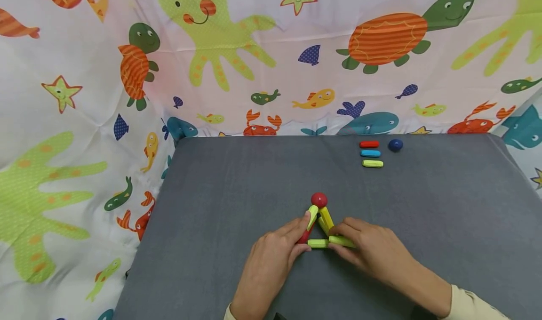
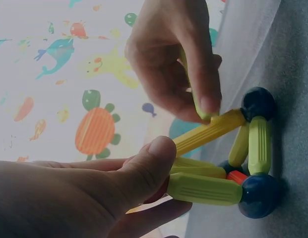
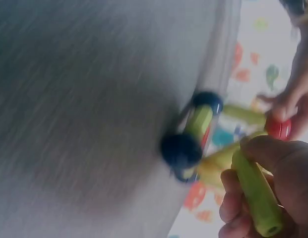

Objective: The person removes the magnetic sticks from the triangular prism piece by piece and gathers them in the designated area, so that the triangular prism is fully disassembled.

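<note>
A small frame of magnetic rods and balls stands on the table. Dark blue balls (image 2: 261, 195) form its low corners, joined by yellow-green rods (image 2: 260, 144) and a yellow rod (image 2: 213, 130). One red ball (image 1: 319, 199) tops the far side in the head view. My left hand (image 1: 275, 252) pinches another red ball (image 3: 278, 127) at the frame's near left upper corner, mostly hidden by the thumb in the left wrist view. Between thumb and fingers, my right hand (image 1: 372, 247) holds a yellow-green rod (image 3: 257, 196); its end overlaps the yellow rod in the left wrist view.
Toward the back right of the grey table (image 1: 237, 179) lie a red rod (image 1: 369, 144), a light blue rod (image 1: 370, 154) and a yellow-green rod (image 1: 372, 164). Beside them is a dark blue ball (image 1: 395, 145). A sea-animal print cloth (image 1: 296, 33) hangs behind and at the left.
</note>
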Demonstrator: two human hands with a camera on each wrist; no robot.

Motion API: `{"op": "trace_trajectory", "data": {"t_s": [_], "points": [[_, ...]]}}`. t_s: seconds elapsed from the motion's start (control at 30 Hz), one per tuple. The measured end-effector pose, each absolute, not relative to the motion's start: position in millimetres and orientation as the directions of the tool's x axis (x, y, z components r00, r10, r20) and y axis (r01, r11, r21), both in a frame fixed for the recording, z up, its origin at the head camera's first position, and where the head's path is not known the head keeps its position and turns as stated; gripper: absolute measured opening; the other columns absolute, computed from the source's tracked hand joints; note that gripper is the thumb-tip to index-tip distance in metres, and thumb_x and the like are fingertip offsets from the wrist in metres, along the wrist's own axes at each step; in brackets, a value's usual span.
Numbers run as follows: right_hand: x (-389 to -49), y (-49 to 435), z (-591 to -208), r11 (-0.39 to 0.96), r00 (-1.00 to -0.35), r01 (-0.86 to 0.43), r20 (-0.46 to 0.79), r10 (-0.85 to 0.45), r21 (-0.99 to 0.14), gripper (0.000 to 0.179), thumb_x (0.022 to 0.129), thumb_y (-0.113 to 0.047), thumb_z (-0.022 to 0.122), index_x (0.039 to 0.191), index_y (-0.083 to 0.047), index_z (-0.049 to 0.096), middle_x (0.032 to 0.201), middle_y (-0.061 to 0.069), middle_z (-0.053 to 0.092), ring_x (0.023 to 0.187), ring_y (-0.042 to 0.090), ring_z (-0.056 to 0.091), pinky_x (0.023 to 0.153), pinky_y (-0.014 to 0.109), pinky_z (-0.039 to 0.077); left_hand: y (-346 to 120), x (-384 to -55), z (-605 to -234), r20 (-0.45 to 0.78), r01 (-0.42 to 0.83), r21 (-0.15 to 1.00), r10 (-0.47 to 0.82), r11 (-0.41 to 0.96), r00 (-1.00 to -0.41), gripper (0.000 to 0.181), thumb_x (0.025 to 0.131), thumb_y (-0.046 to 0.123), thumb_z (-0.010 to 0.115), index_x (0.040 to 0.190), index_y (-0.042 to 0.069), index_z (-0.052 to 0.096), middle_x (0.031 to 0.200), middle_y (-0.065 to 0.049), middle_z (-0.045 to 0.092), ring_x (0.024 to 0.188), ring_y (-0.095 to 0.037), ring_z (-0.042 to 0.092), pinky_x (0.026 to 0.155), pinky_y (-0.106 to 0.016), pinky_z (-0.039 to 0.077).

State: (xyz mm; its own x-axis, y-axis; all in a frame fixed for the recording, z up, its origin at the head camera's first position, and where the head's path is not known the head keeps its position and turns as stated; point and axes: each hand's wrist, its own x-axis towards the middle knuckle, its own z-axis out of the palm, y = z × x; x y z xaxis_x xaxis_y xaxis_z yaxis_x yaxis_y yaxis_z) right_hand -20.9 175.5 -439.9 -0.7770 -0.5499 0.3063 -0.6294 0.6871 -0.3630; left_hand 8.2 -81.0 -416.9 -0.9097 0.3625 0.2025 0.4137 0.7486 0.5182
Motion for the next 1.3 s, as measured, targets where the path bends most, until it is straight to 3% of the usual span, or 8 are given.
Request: {"op": "trace_trajectory", "data": {"t_s": [0.2, 0.33, 0.6, 1.0, 1.3], "points": [[-32.4, 210.5, -434.0, 0.739, -0.811, -0.584, 0.281, -0.513, -0.335, 0.030, 0.083, -0.027, 0.093, 0.109, -0.027, 0.077, 0.095, -0.018, 0.065, 0.076, -0.002, 0.055, 0.063, 0.027, 0.056, -81.5, 8.6, -416.2, 0.182, 0.401, 0.534, 0.363, 0.744, -0.914, 0.069, 0.091, 0.031, 0.081, 0.156, 0.026, 0.056, 0.142, 0.008, 0.068, 0.105, -0.013, 0.076, 0.079, -0.029, 0.062], [-44.5, 236.7, -430.2, 0.753, -0.808, -0.586, 0.274, -0.521, -0.299, 0.033, 0.083, -0.017, 0.091, 0.113, -0.021, 0.078, 0.099, -0.013, 0.070, 0.082, 0.003, 0.062, 0.069, 0.034, 0.059, -81.1, 8.8, -415.6, 0.168, 0.389, 0.545, 0.358, 0.743, -0.918, 0.068, 0.092, 0.031, 0.080, 0.156, 0.026, 0.056, 0.142, 0.008, 0.068, 0.107, -0.013, 0.076, 0.081, -0.029, 0.062], [-68.7, 285.4, -425.1, 0.773, -0.814, -0.576, 0.271, -0.513, -0.267, 0.042, 0.079, 0.004, 0.089, 0.117, -0.010, 0.076, 0.103, -0.002, 0.073, 0.080, 0.011, 0.066, 0.067, 0.038, 0.062, -81.2, 8.8, -415.9, 0.165, 0.388, 0.543, 0.359, 0.745, -0.919, 0.068, 0.092, 0.033, 0.079, 0.156, 0.027, 0.056, 0.142, 0.008, 0.068, 0.106, -0.013, 0.076, 0.081, -0.029, 0.062], [-115.1, 332.2, -419.4, 0.888, -0.909, -0.409, 0.180, -0.376, -0.209, 0.042, 0.078, 0.003, 0.091, 0.116, -0.007, 0.077, 0.108, 0.015, 0.077, 0.091, 0.033, 0.072, 0.075, 0.060, 0.060, -81.2, 7.9, -415.5, 0.170, 0.385, 0.548, 0.351, 0.743, -0.921, 0.068, 0.092, 0.034, 0.079, 0.156, 0.027, 0.055, 0.142, 0.007, 0.068, 0.109, -0.013, 0.075, 0.082, -0.029, 0.062], [-160.1, 355.5, -431.7, 0.913, -0.936, -0.350, 0.120, -0.331, -0.211, 0.038, 0.084, 0.003, 0.086, 0.119, -0.005, 0.074, 0.110, 0.019, 0.074, 0.084, 0.031, 0.068, 0.068, 0.057, 0.060, -81.9, 8.9, -415.8, 0.179, 0.390, 0.548, 0.351, 0.740, -0.919, 0.070, 0.091, 0.031, 0.081, 0.156, 0.028, 0.055, 0.143, 0.008, 0.067, 0.107, -0.013, 0.076, 0.080, -0.028, 0.062]]}}
